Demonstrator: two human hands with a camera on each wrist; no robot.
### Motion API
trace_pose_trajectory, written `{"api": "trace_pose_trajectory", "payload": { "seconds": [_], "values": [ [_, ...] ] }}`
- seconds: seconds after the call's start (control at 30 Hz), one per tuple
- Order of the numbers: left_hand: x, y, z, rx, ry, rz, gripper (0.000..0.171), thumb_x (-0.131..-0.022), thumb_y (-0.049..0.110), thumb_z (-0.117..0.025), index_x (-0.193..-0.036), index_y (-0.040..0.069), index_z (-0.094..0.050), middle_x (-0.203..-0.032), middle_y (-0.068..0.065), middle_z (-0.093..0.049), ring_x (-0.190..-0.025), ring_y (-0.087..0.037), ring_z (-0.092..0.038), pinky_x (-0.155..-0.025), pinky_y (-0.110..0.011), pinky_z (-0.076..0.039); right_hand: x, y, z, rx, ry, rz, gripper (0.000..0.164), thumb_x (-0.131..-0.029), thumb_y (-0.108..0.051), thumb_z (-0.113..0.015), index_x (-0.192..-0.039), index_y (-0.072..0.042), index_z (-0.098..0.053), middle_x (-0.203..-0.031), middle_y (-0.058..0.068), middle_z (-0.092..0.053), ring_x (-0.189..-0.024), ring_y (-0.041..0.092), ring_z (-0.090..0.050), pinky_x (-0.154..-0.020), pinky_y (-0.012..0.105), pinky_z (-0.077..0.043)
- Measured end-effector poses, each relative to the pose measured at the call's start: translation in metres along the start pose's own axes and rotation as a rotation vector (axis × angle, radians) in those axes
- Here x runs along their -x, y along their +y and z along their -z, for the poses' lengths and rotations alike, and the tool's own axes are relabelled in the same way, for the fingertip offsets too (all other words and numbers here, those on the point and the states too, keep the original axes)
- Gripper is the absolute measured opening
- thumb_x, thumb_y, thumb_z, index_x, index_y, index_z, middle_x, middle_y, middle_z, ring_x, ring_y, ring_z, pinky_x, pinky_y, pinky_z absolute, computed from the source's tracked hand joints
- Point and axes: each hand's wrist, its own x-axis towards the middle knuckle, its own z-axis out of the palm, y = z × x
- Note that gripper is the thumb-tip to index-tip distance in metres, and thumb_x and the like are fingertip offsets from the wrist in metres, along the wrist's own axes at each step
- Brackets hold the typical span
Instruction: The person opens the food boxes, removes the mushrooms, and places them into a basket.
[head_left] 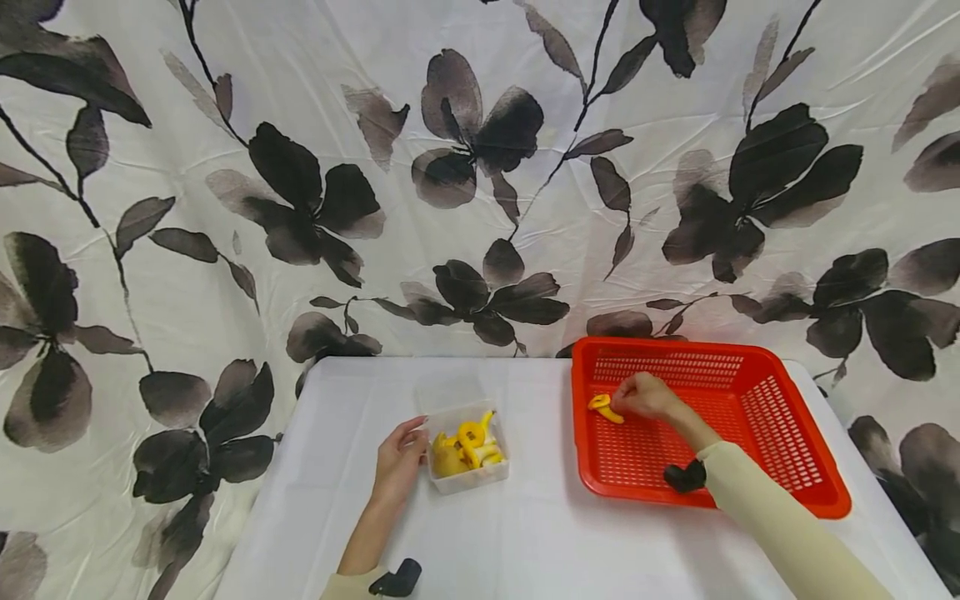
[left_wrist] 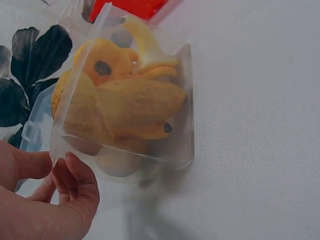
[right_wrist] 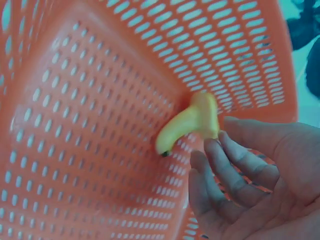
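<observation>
My left hand (head_left: pixel 401 458) pinches the near-left rim of a clear plastic container (left_wrist: pixel 184 150), thumb on one side of the wall and fingers on the other. Inside it lie several yellow banana-shaped toys (left_wrist: pixel 145 40), some with white parts and dark tips, and a brownish-yellow rounded piece (head_left: pixel 447 458). Over on the right, my right hand (head_left: pixel 645 396) reaches into a red basket (head_left: pixel 712 492). Its thumb and fingertips pinch the edge of a curved yellow toy banana (right_wrist: pixel 185 125) with a dark tip, low beside the basket's left wall.
Behind the container lies a clear plastic lid (head_left: pixel 450 390) on the white-covered table (head_left: pixel 525 542). A floral curtain (head_left: pixel 480 233) hangs along the table's back edge. The basket has raised, slotted walls on all sides.
</observation>
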Motion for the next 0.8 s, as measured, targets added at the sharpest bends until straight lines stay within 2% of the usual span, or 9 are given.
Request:
{"api": "trace_pose_trajectory", "payload": {
  "seconds": [0.1, 0.3, 0.4, 0.6, 0.8],
  "values": [
    [0.000, 0.000, 0.002, -0.009, 0.006, 0.005, 0.037, -0.103, 0.006, -0.058, -0.139, -0.006, -0.056, -0.116, -0.022, -0.060, -0.083, -0.014, -0.055, -0.068, -0.022, -0.052, 0.000, -0.011, -0.002, -0.043, -0.005, 0.000, 0.014, -0.093, -0.004, -0.069, -0.089, 0.010, -0.071, -0.082, 0.013, -0.070, -0.071, 0.014, -0.054, -0.066, 0.029, -0.046],
    [-0.001, -0.002, 0.003, -0.026, 0.026, 0.030, 0.036, -0.104, 0.007, -0.056, -0.138, -0.003, -0.058, -0.119, -0.023, -0.060, -0.083, -0.014, -0.056, -0.069, -0.021, -0.052, -0.003, -0.033, -0.006, -0.063, 0.019, 0.021, 0.013, -0.095, -0.005, -0.067, -0.093, 0.007, -0.070, -0.086, 0.014, -0.070, -0.076, 0.018, -0.060, -0.070, 0.027, -0.049],
    [-0.001, 0.001, 0.002, -0.021, 0.034, 0.050, 0.036, -0.104, 0.008, -0.056, -0.138, -0.003, -0.059, -0.117, -0.022, -0.061, -0.082, -0.015, -0.057, -0.069, -0.022, -0.052, -0.005, -0.043, -0.007, -0.083, 0.028, 0.048, 0.014, -0.096, -0.006, -0.066, -0.095, 0.007, -0.070, -0.089, 0.016, -0.070, -0.078, 0.023, -0.062, -0.067, 0.027, -0.050],
    [-0.002, 0.005, -0.001, 0.026, 0.042, 0.068, 0.036, -0.102, 0.008, -0.062, -0.136, -0.004, -0.060, -0.102, -0.011, -0.065, -0.076, -0.012, -0.056, -0.067, -0.021, -0.052, -0.008, -0.059, -0.011, -0.119, 0.064, 0.102, 0.011, -0.097, -0.008, -0.069, -0.095, 0.002, -0.070, -0.088, 0.013, -0.069, -0.082, 0.026, -0.064, -0.070, 0.026, -0.052],
    [-0.002, 0.005, -0.004, 0.050, 0.037, 0.094, 0.037, -0.101, 0.008, -0.064, -0.136, -0.004, -0.060, -0.097, -0.004, -0.064, -0.077, -0.011, -0.056, -0.067, -0.021, -0.051, -0.011, -0.077, -0.021, -0.159, 0.068, 0.157, 0.009, -0.095, -0.006, -0.070, -0.097, 0.003, -0.069, -0.088, 0.011, -0.068, -0.080, 0.024, -0.064, -0.072, 0.029, -0.055]
  ]
}}
